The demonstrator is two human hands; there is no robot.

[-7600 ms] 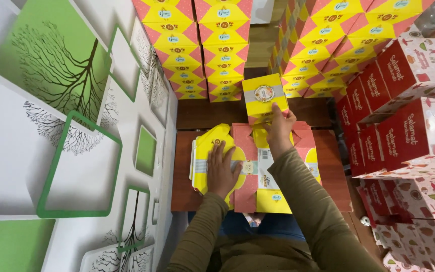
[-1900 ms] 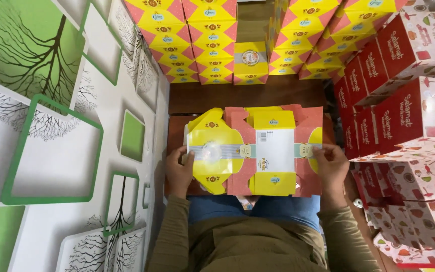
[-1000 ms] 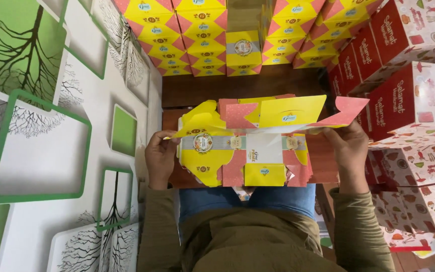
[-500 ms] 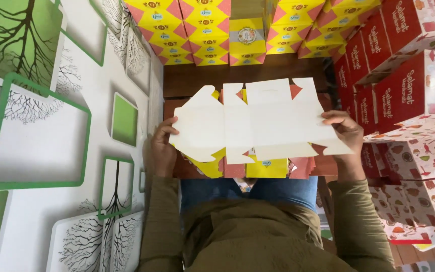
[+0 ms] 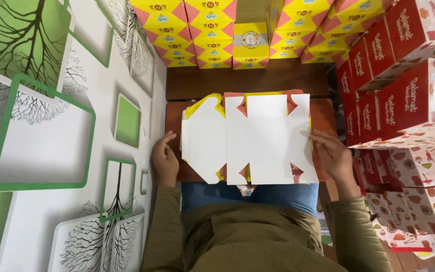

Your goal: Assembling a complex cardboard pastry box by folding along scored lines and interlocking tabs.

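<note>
The biggest thing in view is the wall [image 5: 51, 151] on the person's left, white with green square frames and bare black tree drawings. Along the far side rises a stack of yellow and pink cartons [image 5: 197, 32], with one folded yellow box [image 5: 250, 44] set in the middle of it. On the person's right stand piles of red and white printed boxes [image 5: 409, 100], reaching from the far stack down past the right arm.

Between these lies a brown wooden desk [image 5: 258, 80], its bare top showing beyond the work. On the desk, right in front of the person, lies a flat unfolded carton blank [image 5: 268, 138], white side up, with its flaps spread to both sides. It rests on a stack of like blanks [image 5: 202, 103] whose yellow and pink edges peek out at the far left corner and along the near edge.

The left hand [image 5: 164, 161] sits at the left edge of the blank, fingers curled loosely, touching or just beside the left flap; a firm grasp cannot be made out. The right hand [image 5: 331, 156] lies open at the right edge, fingers spread and touching the right flap. Below the desk show blue trousers and olive sleeves.
</note>
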